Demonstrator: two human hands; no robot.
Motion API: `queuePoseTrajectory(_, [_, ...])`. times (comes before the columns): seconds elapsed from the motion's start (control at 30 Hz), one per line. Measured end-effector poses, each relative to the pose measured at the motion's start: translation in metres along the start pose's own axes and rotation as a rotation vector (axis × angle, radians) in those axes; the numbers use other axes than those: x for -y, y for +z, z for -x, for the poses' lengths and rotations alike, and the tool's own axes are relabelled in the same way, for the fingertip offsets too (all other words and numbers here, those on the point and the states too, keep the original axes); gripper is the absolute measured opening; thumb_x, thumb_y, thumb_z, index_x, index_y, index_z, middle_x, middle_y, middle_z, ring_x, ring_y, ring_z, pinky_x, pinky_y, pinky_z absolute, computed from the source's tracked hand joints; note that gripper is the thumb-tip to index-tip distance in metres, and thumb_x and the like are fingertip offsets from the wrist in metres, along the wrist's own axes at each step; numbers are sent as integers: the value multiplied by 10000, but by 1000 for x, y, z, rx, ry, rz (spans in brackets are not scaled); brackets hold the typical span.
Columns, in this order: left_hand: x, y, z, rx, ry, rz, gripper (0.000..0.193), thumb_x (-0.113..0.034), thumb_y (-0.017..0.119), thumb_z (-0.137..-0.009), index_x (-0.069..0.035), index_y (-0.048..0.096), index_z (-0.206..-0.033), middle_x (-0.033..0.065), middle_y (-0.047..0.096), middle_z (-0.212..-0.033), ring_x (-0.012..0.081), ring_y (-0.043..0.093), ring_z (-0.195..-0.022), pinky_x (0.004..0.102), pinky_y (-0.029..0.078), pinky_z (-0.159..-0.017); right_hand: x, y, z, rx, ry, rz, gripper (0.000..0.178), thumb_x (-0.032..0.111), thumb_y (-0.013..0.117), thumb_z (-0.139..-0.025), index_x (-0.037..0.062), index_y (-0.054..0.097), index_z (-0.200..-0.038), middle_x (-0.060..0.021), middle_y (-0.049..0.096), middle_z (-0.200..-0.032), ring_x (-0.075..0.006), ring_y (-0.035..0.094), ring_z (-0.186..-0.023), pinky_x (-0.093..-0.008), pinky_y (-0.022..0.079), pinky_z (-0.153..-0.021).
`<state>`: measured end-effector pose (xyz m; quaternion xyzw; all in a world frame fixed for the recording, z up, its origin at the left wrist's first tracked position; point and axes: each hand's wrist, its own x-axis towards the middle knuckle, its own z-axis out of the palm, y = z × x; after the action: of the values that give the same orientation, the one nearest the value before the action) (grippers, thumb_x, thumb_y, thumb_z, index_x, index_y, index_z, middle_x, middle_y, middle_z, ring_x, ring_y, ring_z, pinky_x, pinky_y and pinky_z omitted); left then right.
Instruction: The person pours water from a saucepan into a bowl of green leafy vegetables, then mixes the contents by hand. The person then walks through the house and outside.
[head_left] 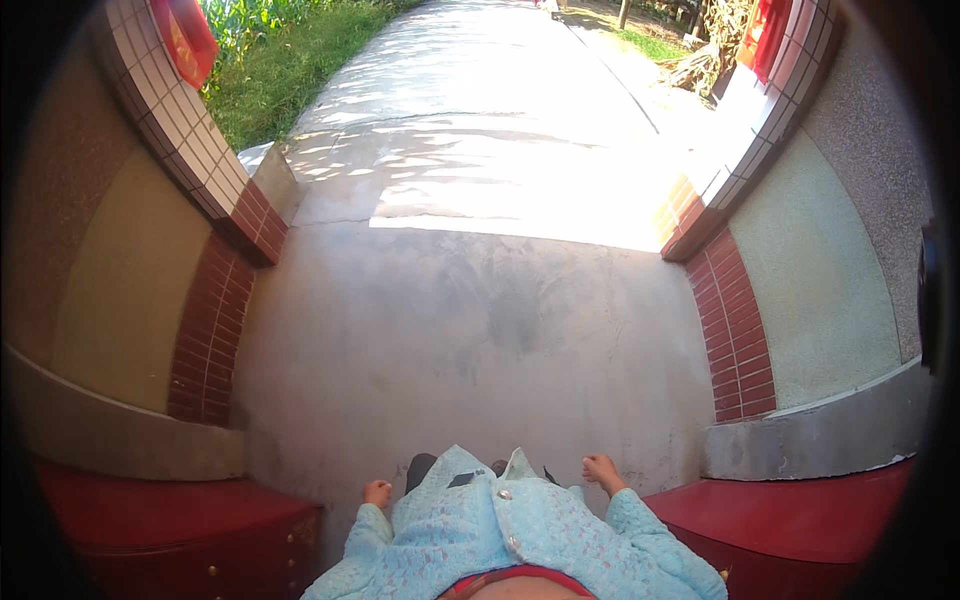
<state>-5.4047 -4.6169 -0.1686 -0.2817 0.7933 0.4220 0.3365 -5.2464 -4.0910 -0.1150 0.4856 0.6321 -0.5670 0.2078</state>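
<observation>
My left hand [377, 493] hangs beside my hip, its fingers curled in and nothing seen in them. On the other side my right hand [602, 472] is held a little out from the body, closed in a loose fist with no object showing. Both arms are in the sleeves of a light blue, patterned jacket [550, 525] with buttons down the front. Neither hand touches anything around it. The red door leaf [790, 515] is the thing nearest my right hand, and another red door leaf [190, 510] with brass-coloured studs is nearest my left.
A grey concrete floor [470, 330] runs ahead between walls with red brick-like tiles [735, 330]. Tiled pillars [185, 120] flank the opening. Beyond it lies a sunlit concrete path [450, 100], with grass [290, 80] on the left and dry stalks [705, 65] on the right.
</observation>
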Motion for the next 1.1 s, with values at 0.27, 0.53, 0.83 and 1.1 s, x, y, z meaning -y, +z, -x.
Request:
queuePoseTrajectory(0.27, [-86,11,-109,143,-44,-110,240,-208,547,-739,-43,624,-895,81,597,-744,188,565,-637,324,459,-581,219,64,-89,-30,-562,372,316,188,491,-796,16,548,-1055,-87,606,-831,-142,591,-708,-267,487,-615])
queuePoseTrajectory(0.53, [-264,17,-258,108,146,-160,316,-250,549,-754,-38,603,-982,144,600,-968,278,556,-933,368,431,-809,308,54,-119,-114,-381,332,306,156,505,-776,-2,557,-1033,-91,604,-801,-150,591,-681,-275,489,-587])
queuePoseTrajectory(0.83, [-494,30,-307,127,269,-215,370,-253,511,-790,-16,548,-1072,136,551,-1083,278,530,-981,366,419,-833,321,-5,-197,-231,-49,-30,271,159,513,-766,-15,581,-962,-95,602,-750,-159,593,-602,-271,491,-502])
queuePoseTrajectory(1.1, [-503,30,-364,12,140,-281,246,-191,547,-770,1,603,-912,103,578,-731,192,537,-605,334,423,-534,476,-66,-329,-152,-150,-202,231,161,484,-805,-19,559,-928,-83,551,-746,-160,566,-630,-280,472,-500])
